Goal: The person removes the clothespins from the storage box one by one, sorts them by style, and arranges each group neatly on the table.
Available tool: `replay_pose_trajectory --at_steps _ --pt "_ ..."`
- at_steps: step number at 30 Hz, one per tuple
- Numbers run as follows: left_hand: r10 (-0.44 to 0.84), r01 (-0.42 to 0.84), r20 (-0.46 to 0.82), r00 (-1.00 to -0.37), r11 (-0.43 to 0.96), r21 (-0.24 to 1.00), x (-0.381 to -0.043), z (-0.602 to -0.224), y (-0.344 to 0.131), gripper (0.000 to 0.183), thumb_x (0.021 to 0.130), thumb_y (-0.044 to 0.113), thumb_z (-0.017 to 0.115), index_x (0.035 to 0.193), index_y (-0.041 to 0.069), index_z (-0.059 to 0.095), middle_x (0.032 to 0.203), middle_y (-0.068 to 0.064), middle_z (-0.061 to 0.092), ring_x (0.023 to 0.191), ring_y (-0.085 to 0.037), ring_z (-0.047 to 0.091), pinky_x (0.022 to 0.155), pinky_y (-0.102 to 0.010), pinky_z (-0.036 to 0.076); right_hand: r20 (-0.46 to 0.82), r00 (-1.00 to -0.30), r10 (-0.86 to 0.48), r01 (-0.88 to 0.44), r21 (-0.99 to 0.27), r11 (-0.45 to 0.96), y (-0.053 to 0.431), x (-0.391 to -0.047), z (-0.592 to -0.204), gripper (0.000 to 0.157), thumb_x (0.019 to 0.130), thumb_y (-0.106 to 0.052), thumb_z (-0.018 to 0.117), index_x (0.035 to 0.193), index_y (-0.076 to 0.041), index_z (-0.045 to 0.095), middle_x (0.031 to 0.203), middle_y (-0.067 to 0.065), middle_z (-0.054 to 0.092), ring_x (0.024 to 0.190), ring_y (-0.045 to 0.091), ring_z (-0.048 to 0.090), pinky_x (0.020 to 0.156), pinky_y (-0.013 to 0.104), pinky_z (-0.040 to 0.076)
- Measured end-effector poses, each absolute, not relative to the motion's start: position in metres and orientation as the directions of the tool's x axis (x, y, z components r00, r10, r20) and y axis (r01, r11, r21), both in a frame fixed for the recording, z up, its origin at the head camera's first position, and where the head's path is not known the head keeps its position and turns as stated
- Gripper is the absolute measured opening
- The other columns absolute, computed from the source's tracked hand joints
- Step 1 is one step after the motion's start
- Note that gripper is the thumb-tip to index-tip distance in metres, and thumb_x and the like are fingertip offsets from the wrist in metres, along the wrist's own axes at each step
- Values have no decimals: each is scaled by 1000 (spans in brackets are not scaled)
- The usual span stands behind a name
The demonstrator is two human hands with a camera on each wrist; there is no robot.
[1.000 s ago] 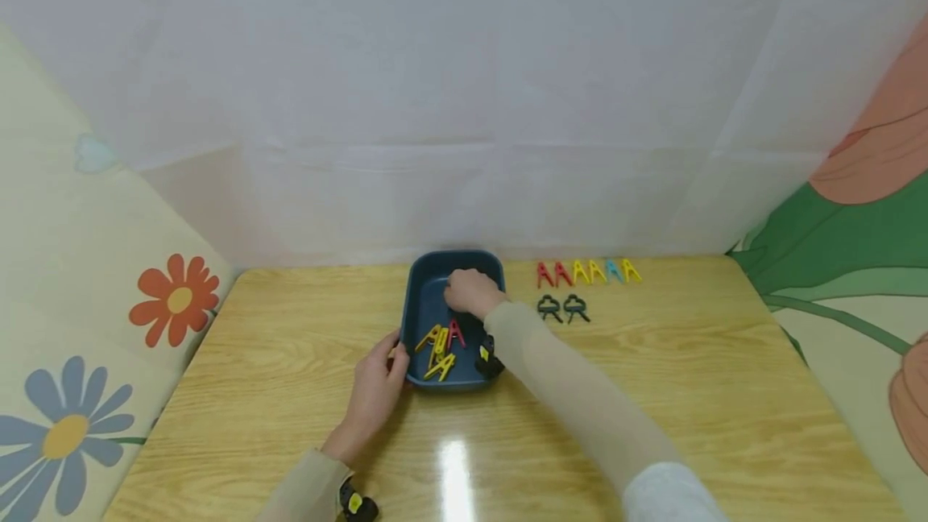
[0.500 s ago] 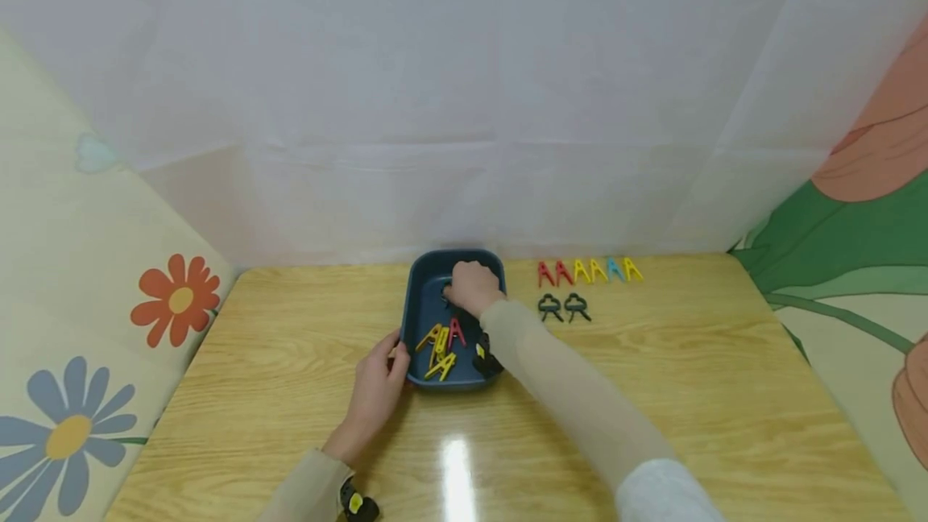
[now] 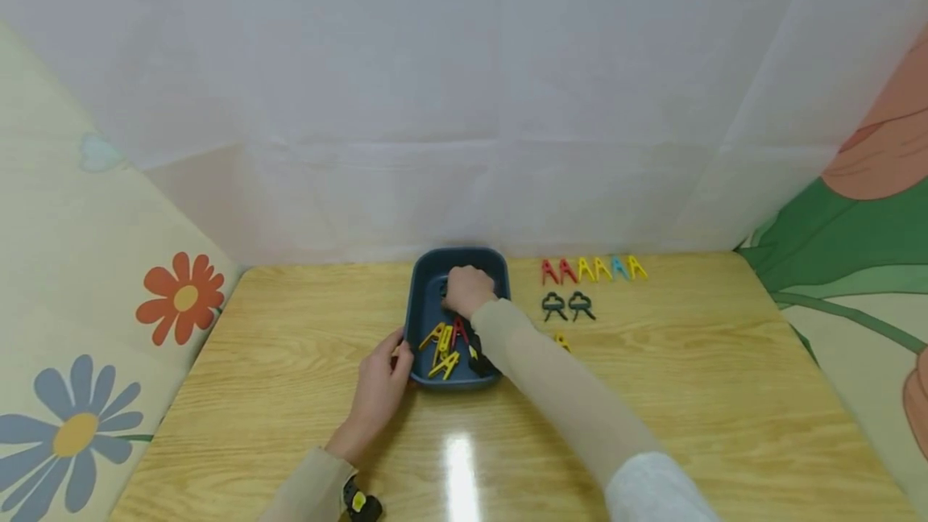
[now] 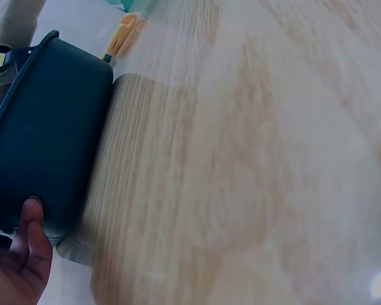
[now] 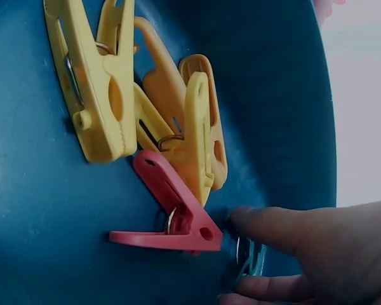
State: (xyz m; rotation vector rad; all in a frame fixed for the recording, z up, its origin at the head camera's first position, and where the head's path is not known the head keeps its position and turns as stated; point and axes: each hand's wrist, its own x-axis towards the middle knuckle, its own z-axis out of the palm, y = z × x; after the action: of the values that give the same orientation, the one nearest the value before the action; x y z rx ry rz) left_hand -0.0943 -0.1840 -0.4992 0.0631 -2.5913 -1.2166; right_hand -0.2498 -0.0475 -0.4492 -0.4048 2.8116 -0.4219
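Right hand [image 3: 470, 292]: thumb and fingers pinch a green clip [image 5: 249, 257] inside the blue tray [image 3: 413, 300]. Left hand [image 3: 380, 381]: bent fingers hold the tray's near-left side. A red clip [image 5: 184, 235] lies just beside the right thumb, yellow clips [image 5: 96, 108] beyond. On the bench [image 3: 290, 329], the right sleeve [image 3: 573, 385] partly covers a loose yellow clip [image 3: 561, 341].

The right hand [image 3: 468, 290] and sleeve [image 3: 554, 377] obstruct the tray [image 3: 425, 304]'s far end and right rim; the left hand [image 3: 380, 385] occupies its near left corner. Yellow clips [image 5: 94, 82] and a red clip [image 5: 184, 241] obstruct the tray's near half. A hand could pass over the table [image 3: 304, 321] left of the tray's far half.
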Motion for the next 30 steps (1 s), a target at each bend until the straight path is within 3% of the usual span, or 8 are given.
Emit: replay_pose_trajectory --at_steps 6,22,26,30 --pt "-149 73 217 -965 640 765 -96 -498 -184 37 106 8 51 139 -7 61 129 -25 68 96 -29 74 78 -39 60 -219 -919 -327 -249 -321 914 -49 -254 -451 28 96 -30 74 112 -7 77 113 11 75 99 29 71 78 42 59" --pt "-151 80 224 -963 634 769 -96 -502 -185 37 106 8 51 138 -6 62 127 -24 69 91 -26 73 73 -31 58 -208 -911 -356 -262 -375 889 -43 -254 -449 24 95 -26 76 107 -5 77 108 12 75 90 28 70 73 41 58" --pt "-155 76 223 -962 635 769 -96 -501 -184 37 106 8 51 138 -7 62 126 -25 69 90 -26 73 70 -29 57 -173 -908 -381 -287 -403 869 -37 -250 -440 20 95 -27 77 96 -7 75 93 8 74 86 26 70 73 40 58" --pt "-164 57 204 -965 628 776 -95 -500 -184 38 106 9 51 139 -7 61 125 -25 69 89 -26 73 67 -26 56 -149 -900 -410 -315 -428 847 -28 -245 -427 22 96 -26 76 84 -9 68 75 3 64 69 20 63 62 34 52"
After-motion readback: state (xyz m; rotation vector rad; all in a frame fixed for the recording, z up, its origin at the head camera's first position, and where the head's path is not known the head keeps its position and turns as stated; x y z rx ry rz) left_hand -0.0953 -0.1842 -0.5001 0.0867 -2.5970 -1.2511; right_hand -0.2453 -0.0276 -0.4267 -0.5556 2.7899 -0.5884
